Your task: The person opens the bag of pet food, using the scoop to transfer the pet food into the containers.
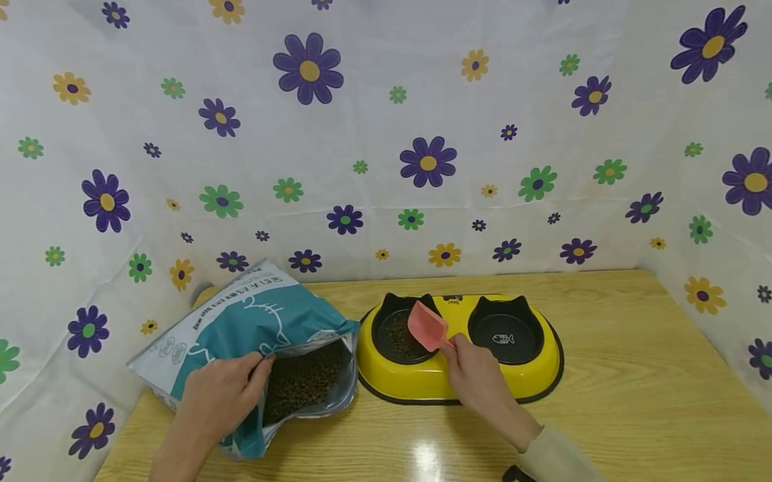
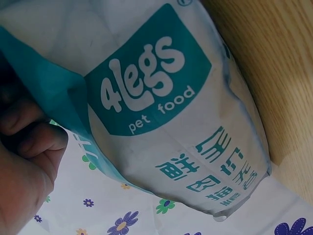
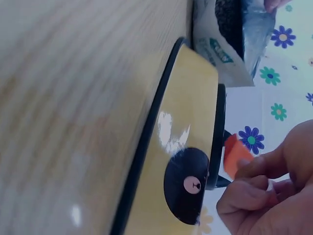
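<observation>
My left hand [image 1: 222,392] pinches the upper edge of the mouth of a teal and white pet food bag [image 1: 248,324], which gapes toward me and shows brown kibble [image 1: 304,382] inside. The left wrist view shows the bag's printed side [image 2: 146,88] and my curled fingers at its edge. In my right hand [image 1: 483,372] is the handle of a pink scoop [image 1: 427,326], its blade tilted over the left bowl of a yellow double pet feeder [image 1: 410,385]. Some kibble [image 1: 398,336] lies in that left bowl [image 1: 381,333]. A fishbone drawing marks the bottom of the right bowl [image 1: 523,339].
The feeder and bag stand side by side on a wooden table [image 1: 653,388]. A white flowered cloth [image 1: 369,128] hangs behind and at both sides. A small black object [image 1: 519,479] shows at the front edge by my right sleeve [image 1: 560,462].
</observation>
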{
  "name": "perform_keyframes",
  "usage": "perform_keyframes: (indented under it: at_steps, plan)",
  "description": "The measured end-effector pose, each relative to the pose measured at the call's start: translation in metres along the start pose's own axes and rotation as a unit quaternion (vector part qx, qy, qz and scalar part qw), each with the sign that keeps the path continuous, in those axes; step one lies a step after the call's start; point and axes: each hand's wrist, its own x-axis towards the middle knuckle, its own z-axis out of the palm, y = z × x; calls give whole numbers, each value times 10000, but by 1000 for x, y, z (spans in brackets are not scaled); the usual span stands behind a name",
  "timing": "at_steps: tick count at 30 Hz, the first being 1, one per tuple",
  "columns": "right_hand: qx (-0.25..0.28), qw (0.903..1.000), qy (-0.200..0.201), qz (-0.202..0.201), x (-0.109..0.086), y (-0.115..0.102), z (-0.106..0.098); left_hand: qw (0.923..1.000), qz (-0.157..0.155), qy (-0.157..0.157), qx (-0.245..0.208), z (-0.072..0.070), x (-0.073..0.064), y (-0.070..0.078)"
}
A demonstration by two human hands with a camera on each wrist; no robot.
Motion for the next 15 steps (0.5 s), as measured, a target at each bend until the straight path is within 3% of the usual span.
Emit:
perform_keyframes:
  at_steps: [4, 8, 15]
  plan:
    - [639, 9977, -136, 157, -6, -2, 2, 10000, -24, -20, 12, 0, -1, 0]
    - [1229, 9907, -516, 289, -11, -8, 3, 10000, -49, -49, 27, 0, -1, 0]
    - [1415, 9785, -1497, -126, -21, -22, 10, 10000, -50, -34, 6, 1, -1, -1]
